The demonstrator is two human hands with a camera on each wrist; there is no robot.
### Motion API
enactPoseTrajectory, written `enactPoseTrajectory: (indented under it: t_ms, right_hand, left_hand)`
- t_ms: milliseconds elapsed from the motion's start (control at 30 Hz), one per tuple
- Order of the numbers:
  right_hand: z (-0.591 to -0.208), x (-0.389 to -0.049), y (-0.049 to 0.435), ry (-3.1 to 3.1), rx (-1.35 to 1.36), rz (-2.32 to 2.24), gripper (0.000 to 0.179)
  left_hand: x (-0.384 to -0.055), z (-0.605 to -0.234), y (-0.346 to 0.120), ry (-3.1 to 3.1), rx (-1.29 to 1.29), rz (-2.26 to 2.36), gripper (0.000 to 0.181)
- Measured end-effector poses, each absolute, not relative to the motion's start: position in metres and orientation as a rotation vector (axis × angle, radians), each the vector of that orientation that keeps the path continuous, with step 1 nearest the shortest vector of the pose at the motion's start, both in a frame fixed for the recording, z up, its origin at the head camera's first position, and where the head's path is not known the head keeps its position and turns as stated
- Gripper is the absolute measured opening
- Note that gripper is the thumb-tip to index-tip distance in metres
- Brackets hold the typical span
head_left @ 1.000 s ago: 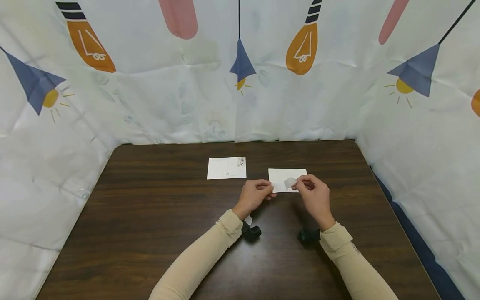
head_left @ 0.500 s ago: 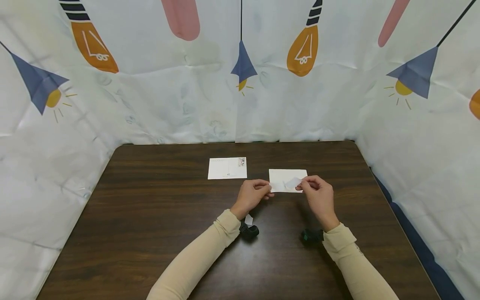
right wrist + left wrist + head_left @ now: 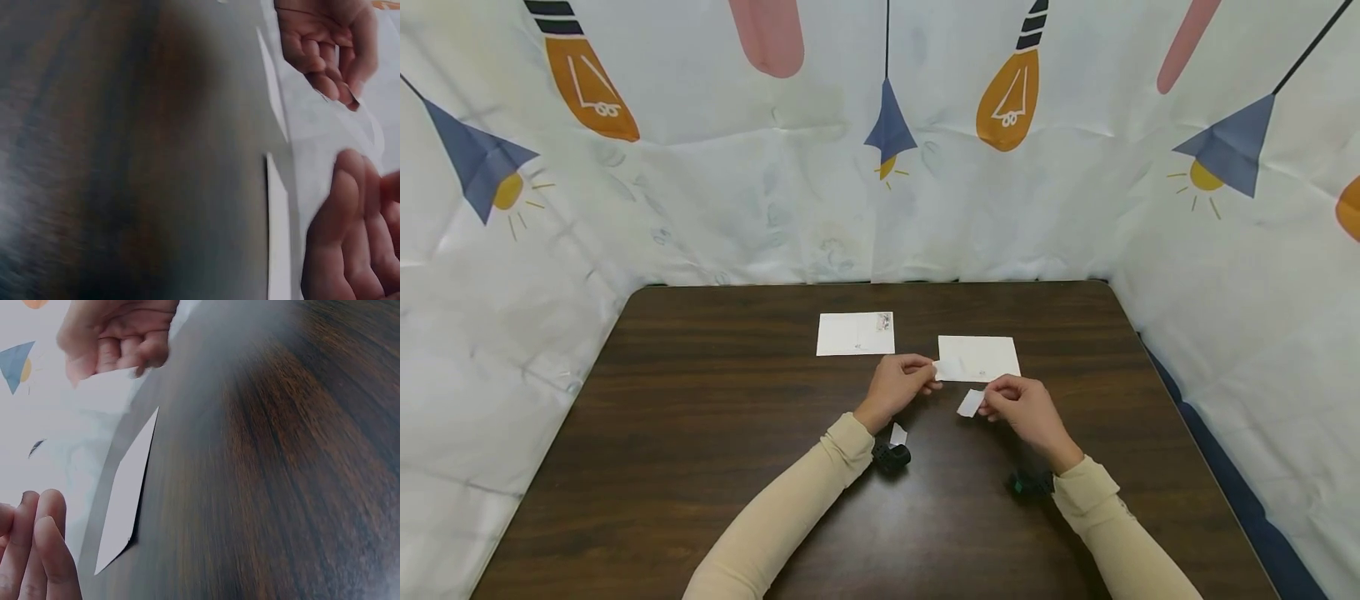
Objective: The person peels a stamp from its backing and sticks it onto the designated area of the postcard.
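Observation:
In the head view, my left hand pinches a thin, pale, translucent strip at the left edge of a white card. In the right wrist view the same left hand has the strip curving away from its fingertips. A small white piece of paper is pinched by my right hand, just in front of the card. The left wrist view shows this right hand with the paper below its fingers. The card lies flat on the table.
A second white card, printed with a stamp at its upper right, lies to the left on the dark wooden table. A small white scrap is beside my left wrist. Patterned white curtains surround the table's back and sides.
My right hand has come toward me, off the card, with the white paper, which now hangs apart from the strip. The left hand has shifted slightly left, keeping its pinch.

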State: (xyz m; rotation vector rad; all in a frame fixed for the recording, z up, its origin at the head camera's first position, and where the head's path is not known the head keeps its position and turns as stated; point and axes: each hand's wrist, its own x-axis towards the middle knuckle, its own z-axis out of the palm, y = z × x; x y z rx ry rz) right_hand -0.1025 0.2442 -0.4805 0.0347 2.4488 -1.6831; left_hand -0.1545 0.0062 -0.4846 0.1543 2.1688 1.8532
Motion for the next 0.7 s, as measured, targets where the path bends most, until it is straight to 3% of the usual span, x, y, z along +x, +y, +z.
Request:
enactPoseTrajectory:
  t_ms: [700]
  right_hand:
    - [-0.490, -0.089, 0.235, 2.442, -0.199, -1.307, 0.014]
  left_hand:
    - [-0.155, -0.483, -0.008, 2.162, 0.179, 1.830, 0.022]
